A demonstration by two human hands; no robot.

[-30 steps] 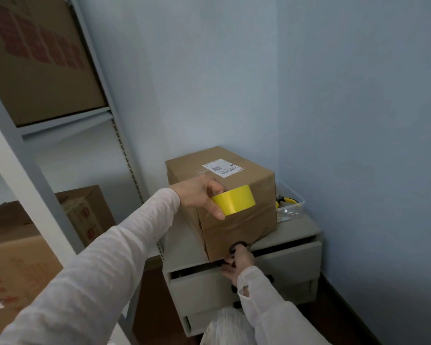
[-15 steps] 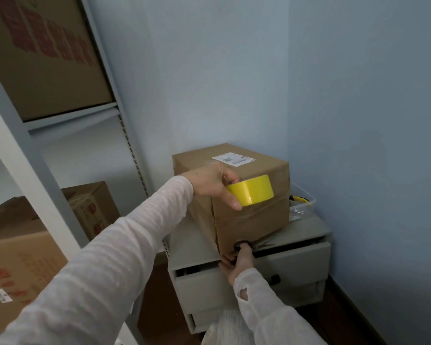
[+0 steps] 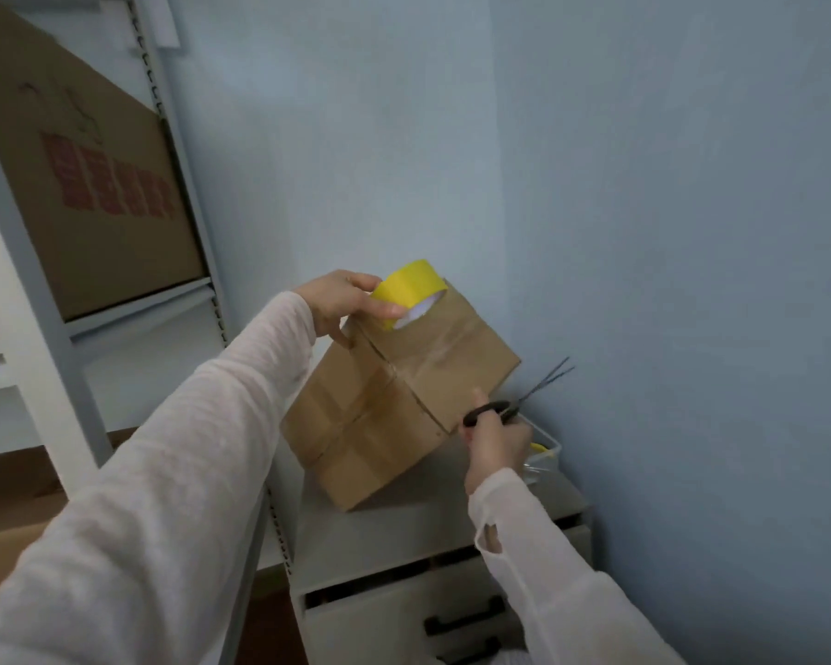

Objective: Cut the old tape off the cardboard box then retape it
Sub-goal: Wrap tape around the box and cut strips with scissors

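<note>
Left fingers (image 3: 380,307) are closed around a yellow tape roll (image 3: 411,290), which is pressed against the top corner of the box (image 3: 399,400); the left hand (image 3: 341,300) steadies that corner at the same time. Right fingers (image 3: 476,395) are curled through the black handles of the scissors (image 3: 516,400), with the blades slightly parted and pointed up and away toward the wall, clear of the cardboard. The right hand (image 3: 495,439) is held just beside the box's lower right edge.

The box is tipped up on one edge on the grey desk (image 3: 428,535), taped face turned toward the camera. Old clear tape (image 3: 375,400) is seen crossing that face along the seam and across it, glossy and wrinkled, apparently intact. No cut line can be made out, though blur makes this uncertain. No yellow tape is laid on the box.

Judged progress: early. Tools are in hand and the box is positioned, but the cutting is not yet visibly begun. Left to do: old tape slit and peeled off, flaps closed, yellow tape applied along the seam and trimmed.

A clear bin (image 3: 545,448) sits behind the right hand, near the wall.
</note>
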